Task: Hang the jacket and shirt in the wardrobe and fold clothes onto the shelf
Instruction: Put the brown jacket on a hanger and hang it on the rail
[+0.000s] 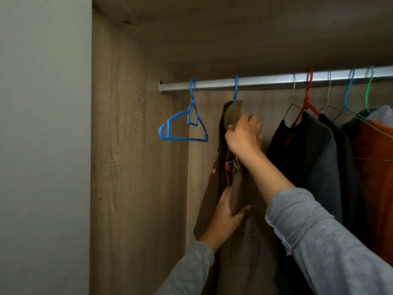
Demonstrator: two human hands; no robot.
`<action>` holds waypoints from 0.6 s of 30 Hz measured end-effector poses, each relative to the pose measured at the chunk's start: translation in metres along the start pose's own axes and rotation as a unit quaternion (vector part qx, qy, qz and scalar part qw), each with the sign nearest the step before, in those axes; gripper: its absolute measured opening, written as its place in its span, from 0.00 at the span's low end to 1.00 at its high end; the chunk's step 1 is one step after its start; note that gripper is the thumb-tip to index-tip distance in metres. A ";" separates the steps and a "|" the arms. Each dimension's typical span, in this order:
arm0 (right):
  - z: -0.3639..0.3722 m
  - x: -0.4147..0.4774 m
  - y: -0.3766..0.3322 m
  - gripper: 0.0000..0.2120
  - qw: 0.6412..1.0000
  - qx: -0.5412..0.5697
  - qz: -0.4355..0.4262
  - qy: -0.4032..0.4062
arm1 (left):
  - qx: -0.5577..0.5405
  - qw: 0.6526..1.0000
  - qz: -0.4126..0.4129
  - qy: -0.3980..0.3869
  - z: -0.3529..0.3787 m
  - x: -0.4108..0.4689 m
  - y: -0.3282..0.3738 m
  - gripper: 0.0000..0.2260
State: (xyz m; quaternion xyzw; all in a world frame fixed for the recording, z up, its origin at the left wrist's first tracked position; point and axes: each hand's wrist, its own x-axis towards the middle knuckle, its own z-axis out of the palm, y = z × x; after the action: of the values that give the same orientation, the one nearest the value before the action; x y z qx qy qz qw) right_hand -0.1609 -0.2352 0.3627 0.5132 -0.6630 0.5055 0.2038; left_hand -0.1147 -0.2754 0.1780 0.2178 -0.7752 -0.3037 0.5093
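Note:
A brown shirt (214,188) with chest patches hangs on a blue hanger (235,88) hooked over the metal rail (265,81) inside the wardrobe. My right hand (243,135) is raised to the shirt's collar and pinches it just under the hanger's hook. Lower down, my left hand (225,218) grips a fold of the shirt's front edge between thumb and fingers. An empty blue hanger (185,126) hangs on the rail to the left of the shirt.
To the right hang a dark jacket on a red hanger (306,103), more dark garments and an orange one (376,167). The wardrobe's wooden side panel (127,156) stands close on the left, with a pale wall (42,145) beyond it.

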 end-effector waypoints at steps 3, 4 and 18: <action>-0.005 -0.004 -0.018 0.17 0.991 0.055 -0.082 0.087 | -0.008 1.000 -0.012 0.010 0.000 -0.005 -0.001 0.31; -0.006 -0.002 -0.026 0.15 0.987 0.094 -0.090 0.090 | -0.008 1.000 -0.011 0.013 0.000 -0.006 -0.002 0.33; 0.049 0.018 -0.092 0.42 0.866 0.382 0.217 -0.239 | -0.029 0.999 -0.006 -0.040 -0.028 -0.046 -0.019 0.24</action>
State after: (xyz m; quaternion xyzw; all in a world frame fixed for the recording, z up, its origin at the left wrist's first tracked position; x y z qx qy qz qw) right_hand -0.0738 -0.2837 0.3994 0.4992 -0.5410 0.6124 -0.2881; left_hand -0.0708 -0.2659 0.1425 0.1949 -0.7847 -0.3374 0.4821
